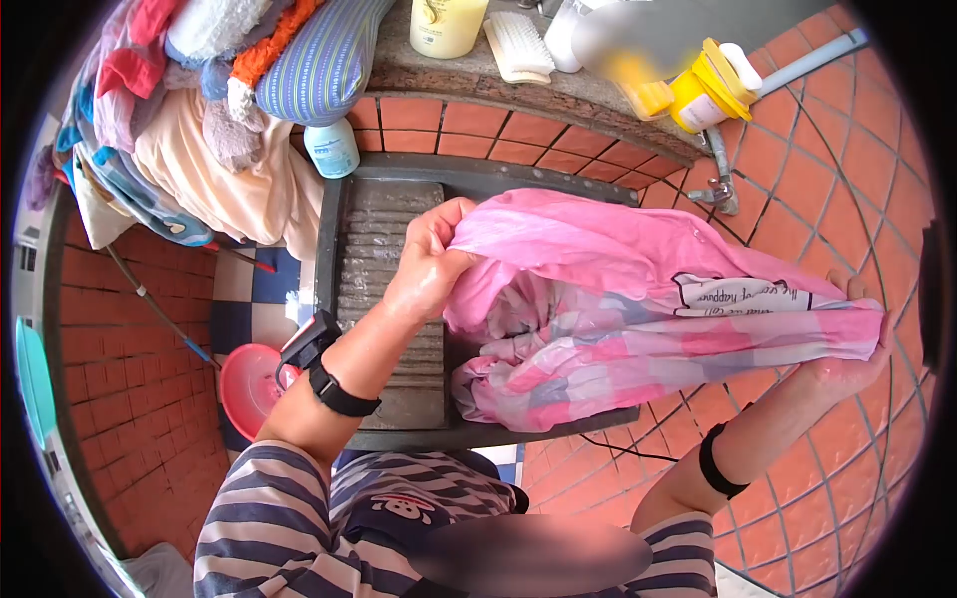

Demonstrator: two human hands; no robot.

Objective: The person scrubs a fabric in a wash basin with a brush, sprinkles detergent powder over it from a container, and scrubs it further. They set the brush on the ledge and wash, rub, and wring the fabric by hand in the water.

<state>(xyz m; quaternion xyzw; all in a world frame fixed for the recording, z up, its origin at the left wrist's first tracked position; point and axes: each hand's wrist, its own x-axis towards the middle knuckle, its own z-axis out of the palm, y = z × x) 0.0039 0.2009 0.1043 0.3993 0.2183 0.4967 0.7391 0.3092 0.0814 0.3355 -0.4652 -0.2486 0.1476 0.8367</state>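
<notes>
My left hand (436, 257) is closed on one end of a wet pink garment (608, 237) with a checked pink, white and grey part and a printed text patch. At the other end, my right hand (869, 344) grips the cloth, with its fingers partly behind it. The garment is stretched sideways between both hands, its middle sagging over the dark sink (498, 436). Beneath my left forearm lies the sink's ribbed washboard (411, 384). The fabric hides most of the basin.
On the ledge are a yellow tub (446, 25), a white scrubbing brush (518, 48) and a yellow container (703, 90). A blue-white bottle (331, 149) stands by the sink's back left corner. Clothes (184, 149) are piled left, above a pink basin (249, 384). A tap (720, 179) is behind right.
</notes>
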